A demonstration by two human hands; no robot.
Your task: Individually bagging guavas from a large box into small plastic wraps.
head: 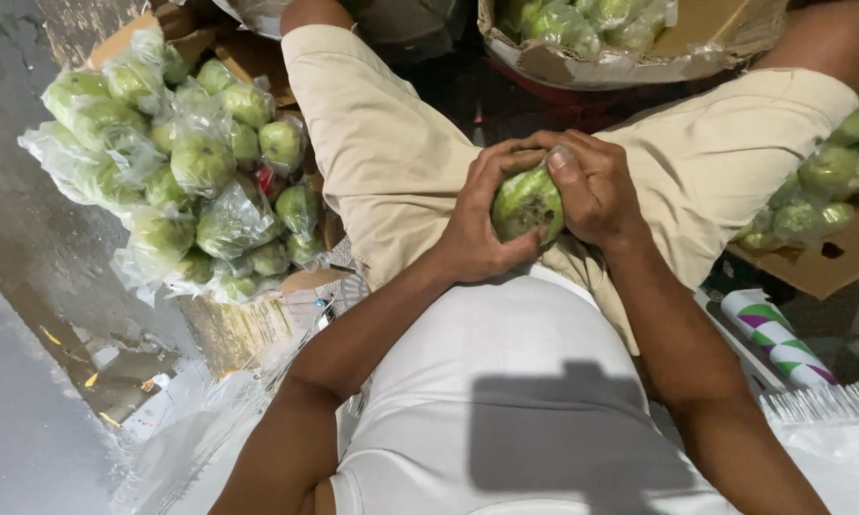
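I grip a green fruit (527,203) between both hands over my lap: left hand (477,224) cups its side, right hand (596,186) fingers (565,172) wrap over top, equally near.

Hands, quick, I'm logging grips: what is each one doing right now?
Left hand: closed around the green fruit.
Right hand: closed on the same fruit, fingers over its top.

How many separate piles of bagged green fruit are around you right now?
3: a big pile at left, a cardboard box of them ahead, a heap at right, running out of frame. Both hands hold one more fruit.
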